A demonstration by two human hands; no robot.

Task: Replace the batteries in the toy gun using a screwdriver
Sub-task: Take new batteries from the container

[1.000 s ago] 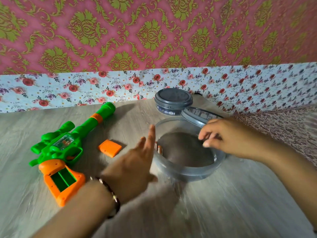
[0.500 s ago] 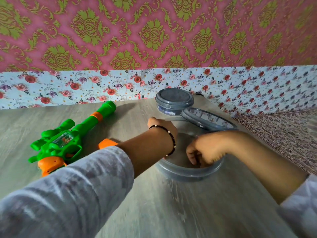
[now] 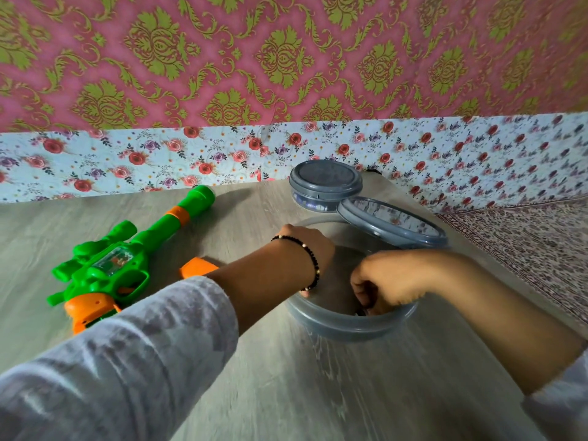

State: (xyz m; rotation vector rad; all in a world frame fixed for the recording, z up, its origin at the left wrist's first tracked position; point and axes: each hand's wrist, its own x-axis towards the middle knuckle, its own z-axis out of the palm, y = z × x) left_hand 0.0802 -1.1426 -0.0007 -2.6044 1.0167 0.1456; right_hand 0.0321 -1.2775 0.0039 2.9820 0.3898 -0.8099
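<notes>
Where both arms reach in: a round clear plastic container on the pale wood-grain tabletop, its near rim towards the camera.
Left hand: bent over the container's far-left rim, wrist with a dark bead bracelet; fingers hidden behind the wrist, so whether it holds anything cannot be told.
Right hand: down inside the container at its near-right wall, fingers curled under; something small and dark shows at the fingertips, too obscured to tell whether it is gripped.
Lid: a grey-rimmed clear lid leans tilted on the container's far-right edge.
Second tub: a smaller grey lidded tub just behind, near the floral wall.
Toy gun: a green and orange plastic toy gun lies flat to the left, barrel towards the wall, its orange grip partly under the grey left sleeve.
Cover: an orange plastic cover piece lies between gun and container, touching neither.
Open room: bare tabletop in front of the container and between the forearms; right table edge runs close beside the lid, patterned cloth beyond.
</notes>
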